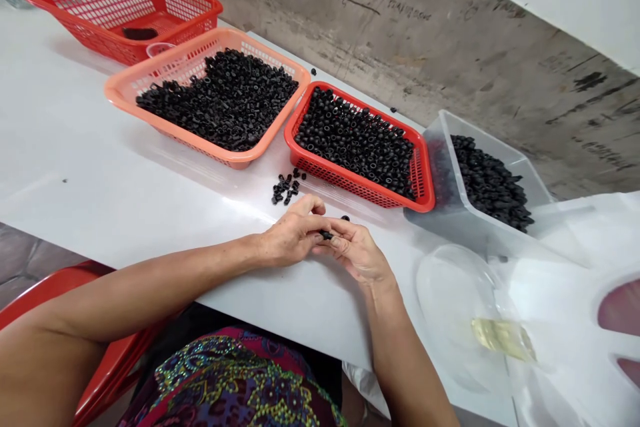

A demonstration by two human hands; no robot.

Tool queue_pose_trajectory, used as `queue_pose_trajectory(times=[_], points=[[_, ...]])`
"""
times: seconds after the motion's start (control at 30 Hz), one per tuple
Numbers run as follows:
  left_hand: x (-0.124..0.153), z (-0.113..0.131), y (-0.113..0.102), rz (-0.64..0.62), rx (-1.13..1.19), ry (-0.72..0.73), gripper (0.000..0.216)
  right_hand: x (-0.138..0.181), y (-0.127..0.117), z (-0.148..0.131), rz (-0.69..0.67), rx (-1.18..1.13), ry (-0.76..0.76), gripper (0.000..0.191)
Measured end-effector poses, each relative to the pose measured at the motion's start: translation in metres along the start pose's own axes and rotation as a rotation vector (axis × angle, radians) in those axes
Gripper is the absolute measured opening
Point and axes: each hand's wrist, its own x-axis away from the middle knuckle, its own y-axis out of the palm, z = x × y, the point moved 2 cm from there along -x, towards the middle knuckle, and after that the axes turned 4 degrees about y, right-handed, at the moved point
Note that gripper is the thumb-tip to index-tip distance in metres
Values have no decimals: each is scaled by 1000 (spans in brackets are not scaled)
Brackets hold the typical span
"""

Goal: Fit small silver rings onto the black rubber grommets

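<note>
My left hand (291,235) and my right hand (361,253) meet above the white table near its front edge. Between their fingertips is a small black part (325,235), mostly covered by the fingers, and both hands pinch it. Just behind the right fingers another small black piece (345,218) shows. A loose pile of short black tube-like pieces (285,188) lies on the table beyond my left hand. Past the hands stands a red basket (350,181) filled with black ring-like pieces (357,140).
Left of it, an orange basket (200,147) holds many short black pieces; a deeper red basket (95,37) stands farther back. At right are a clear plastic bin (450,177) of black parts, a transparent round lid (445,293) and a white bag (565,307). A stained wall (350,7) runs behind.
</note>
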Motion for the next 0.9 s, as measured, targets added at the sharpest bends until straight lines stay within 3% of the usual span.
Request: queue_pose_trajectory(times=[0.1, 0.2, 0.37, 0.63, 0.77, 0.9], points=[[-1, 2, 0, 51, 93, -4, 15, 0, 1, 0, 11, -11, -33, 39], [-1, 5, 2, 64, 290, -95, 24, 1, 3, 0, 54, -26, -70, 34], [3, 8, 10, -56, 469, -259, 48, 6, 8, -2, 104, 9, -120, 33], [0, 10, 9, -84, 360, -242, 19, 3, 9, 5, 129, 141, -202, 24], [-1, 3, 8, 2, 517, -279, 28, 0, 12, 4, 146, 47, -184, 26], [-3, -6, 6, 178, 842, -424, 38, 1, 14, 0, 117, -115, -125, 32]])
